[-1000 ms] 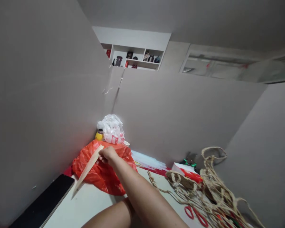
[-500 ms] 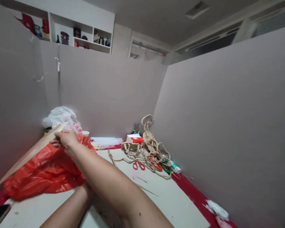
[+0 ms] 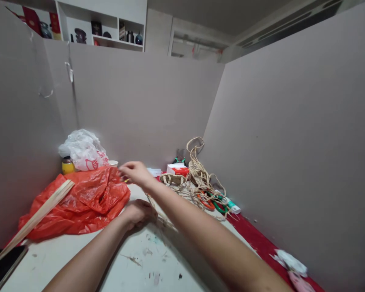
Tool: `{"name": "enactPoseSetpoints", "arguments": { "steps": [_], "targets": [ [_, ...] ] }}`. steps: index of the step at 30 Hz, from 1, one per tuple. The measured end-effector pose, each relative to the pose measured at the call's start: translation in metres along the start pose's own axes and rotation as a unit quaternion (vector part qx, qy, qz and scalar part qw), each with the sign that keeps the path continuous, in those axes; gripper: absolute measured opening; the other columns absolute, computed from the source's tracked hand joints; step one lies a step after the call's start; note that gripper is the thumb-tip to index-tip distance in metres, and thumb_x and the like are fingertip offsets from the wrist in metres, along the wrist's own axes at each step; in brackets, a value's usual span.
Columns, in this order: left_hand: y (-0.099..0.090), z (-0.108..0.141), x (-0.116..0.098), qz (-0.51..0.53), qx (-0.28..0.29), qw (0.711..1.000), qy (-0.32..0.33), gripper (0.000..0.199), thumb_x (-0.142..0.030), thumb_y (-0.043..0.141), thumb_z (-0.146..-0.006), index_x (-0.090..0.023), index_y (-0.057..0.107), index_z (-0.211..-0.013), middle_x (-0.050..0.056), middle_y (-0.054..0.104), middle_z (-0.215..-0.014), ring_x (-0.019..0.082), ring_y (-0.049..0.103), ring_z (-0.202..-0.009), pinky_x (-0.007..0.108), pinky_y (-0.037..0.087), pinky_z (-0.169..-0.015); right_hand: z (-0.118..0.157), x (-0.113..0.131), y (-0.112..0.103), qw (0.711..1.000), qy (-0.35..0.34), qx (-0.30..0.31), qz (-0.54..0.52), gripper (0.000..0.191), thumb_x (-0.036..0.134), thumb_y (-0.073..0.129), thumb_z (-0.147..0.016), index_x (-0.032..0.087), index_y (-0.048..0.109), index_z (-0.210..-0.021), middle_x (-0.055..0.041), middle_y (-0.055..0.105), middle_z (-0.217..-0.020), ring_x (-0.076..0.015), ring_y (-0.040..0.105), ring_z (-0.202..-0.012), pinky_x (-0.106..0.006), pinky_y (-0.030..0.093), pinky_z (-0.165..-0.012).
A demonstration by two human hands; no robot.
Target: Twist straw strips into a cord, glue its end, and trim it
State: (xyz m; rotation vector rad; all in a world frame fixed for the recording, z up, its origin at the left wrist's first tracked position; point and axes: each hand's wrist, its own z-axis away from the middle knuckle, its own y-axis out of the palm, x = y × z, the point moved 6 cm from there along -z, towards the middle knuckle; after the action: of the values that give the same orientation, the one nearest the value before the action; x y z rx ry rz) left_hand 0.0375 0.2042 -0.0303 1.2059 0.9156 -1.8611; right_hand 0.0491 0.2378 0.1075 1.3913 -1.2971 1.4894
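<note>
- Long, pale, flat strips [image 3: 38, 219]: laid across crumpled red plastic bag [image 3: 100, 202]
- Right hand [image 3: 136, 172]: grip apart, empty
- Left hand [image 3: 139, 213]: grip unclear, work unfinished, we judge

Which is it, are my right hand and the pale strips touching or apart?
Apart. The head view shows a wide stretch of red plastic between your right hand and the pale strips.
</note>
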Motion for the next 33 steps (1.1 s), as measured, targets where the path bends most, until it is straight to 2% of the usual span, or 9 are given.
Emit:
{"name": "enactPoseSetpoints", "arguments": {
  "steps": [1, 3, 6, 9, 13, 17, 22, 28, 33],
  "targets": [
    [0.0, -0.001, 0.002, 0.005, 0.013, 1.0, -0.007, 0.025, -0.033, 0.057, -0.086, -0.012, 0.06, -0.1, 0.003, 0.062, -0.086, 0.012, 0.058, -0.066, 0.026, 0.05, -0.058, 0.009, -0.009, -0.025, 0.999, 0.006, -0.03, 0.009, 0.012, 0.017, 0.052, -0.085, 0.014, 0.06, -0.076, -0.0011, 0.065, -0.071, -0.0063, 0.058, -0.057, -0.014, 0.043, -0.05],
    [-0.001, -0.002, 0.002, 0.022, 0.037, 0.999, -0.012, 0.021, -0.033, 0.064, -0.079, -0.012, 0.061, -0.081, -0.005, 0.048, -0.054, 0.005, 0.037, -0.041, 0.019, 0.03, -0.039, 0.029, -0.034, -0.067, 0.996, 0.026, -0.071, 0.038, 0.011, 0.017, 0.056, -0.081, 0.013, 0.06, -0.071, -0.0017, 0.065, -0.067, -0.0066, 0.056, -0.055, -0.014, 0.04, -0.048],
    [-0.001, -0.003, -0.001, 0.051, 0.054, 0.997, -0.011, 0.024, -0.035, 0.069, -0.067, -0.017, 0.054, -0.067, -0.012, 0.026, -0.04, 0.003, 0.014, -0.035, 0.022, 0.007, -0.037, 0.059, -0.078, -0.097, 0.993, 0.075, -0.054, 0.07, 0.015, 0.021, 0.062, -0.076, 0.013, 0.06, -0.063, -0.0031, 0.066, -0.063, -0.009, 0.056, -0.052, -0.017, 0.037, -0.045],
    [-0.001, -0.001, -0.003, 0.067, 0.064, 0.996, -0.015, 0.027, -0.036, 0.07, -0.061, -0.019, 0.05, -0.066, -0.012, 0.024, -0.04, 0.003, 0.012, -0.036, 0.023, 0.004, -0.039, 0.082, -0.113, -0.092, 0.991, 0.107, 0.0, 0.084, 0.016, 0.024, 0.065, -0.072, 0.013, 0.062, -0.062, -0.0009, 0.063, -0.055, -0.0087, 0.052, -0.045, -0.018, 0.036, -0.044],
    [0.0, 0.004, -0.006, 0.067, 0.057, 0.996, -0.017, 0.026, -0.036, 0.068, -0.059, -0.019, 0.05, -0.065, -0.013, 0.024, -0.04, 0.003, 0.011, -0.036, 0.024, 0.003, -0.04, 0.092, -0.133, -0.074, 0.988, 0.114, 0.031, 0.104, 0.017, 0.021, 0.059, -0.072, 0.013, 0.058, -0.057, 0.0012, 0.057, -0.049, -0.0089, 0.051, -0.042, -0.019, 0.037, -0.044],
    [0.0, 0.005, -0.008, 0.054, 0.037, 0.998, -0.015, 0.025, -0.036, 0.068, -0.06, -0.019, 0.05, -0.065, -0.013, 0.024, -0.039, 0.003, 0.013, -0.036, 0.023, 0.004, -0.04, 0.091, -0.134, -0.067, 0.985, 0.095, 0.04, 0.14, 0.02, 0.019, 0.052, -0.076, 0.015, 0.053, -0.057, 0.0027, 0.054, -0.051, -0.0068, 0.045, -0.042, -0.018, 0.032, -0.043],
    [-0.001, 0.0, -0.005, 0.026, 0.014, 0.999, -0.012, 0.022, -0.035, 0.067, -0.061, -0.018, 0.053, -0.065, -0.012, 0.028, -0.039, 0.003, 0.015, -0.034, 0.023, 0.006, -0.038, 0.088, -0.129, -0.073, 0.978, 0.074, 0.054, 0.186, 0.012, 0.018, 0.055, -0.074, 0.014, 0.057, -0.063, 0.0059, 0.047, -0.05, -0.0067, 0.04, -0.046, -0.019, 0.026, -0.045],
    [-0.003, -0.003, -0.002, -0.01, -0.028, 1.0, 0.009, 0.022, -0.035, 0.069, -0.061, -0.015, 0.058, -0.064, -0.01, 0.035, -0.041, 0.003, 0.021, -0.033, 0.022, 0.009, -0.037, 0.088, -0.127, -0.079, 0.967, 0.089, 0.056, 0.233, 0.017, 0.014, 0.054, -0.071, 0.014, 0.061, -0.056, 0.0035, 0.05, -0.046, -0.0092, 0.043, -0.047, -0.021, 0.027, -0.047],
    [-0.002, -0.005, -0.001, -0.015, -0.026, 0.999, 0.024, 0.026, -0.039, 0.068, -0.061, -0.014, 0.06, -0.063, -0.004, 0.052, -0.044, 0.003, 0.023, -0.031, 0.022, 0.01, -0.036, 0.092, -0.13, -0.074, 0.972, 0.111, 0.054, 0.201, 0.021, 0.014, 0.05, -0.072, 0.014, 0.056, -0.052, 0.0047, 0.044, -0.042, -0.0075, 0.038, -0.042, -0.02, 0.025, -0.043]
  ]
}}
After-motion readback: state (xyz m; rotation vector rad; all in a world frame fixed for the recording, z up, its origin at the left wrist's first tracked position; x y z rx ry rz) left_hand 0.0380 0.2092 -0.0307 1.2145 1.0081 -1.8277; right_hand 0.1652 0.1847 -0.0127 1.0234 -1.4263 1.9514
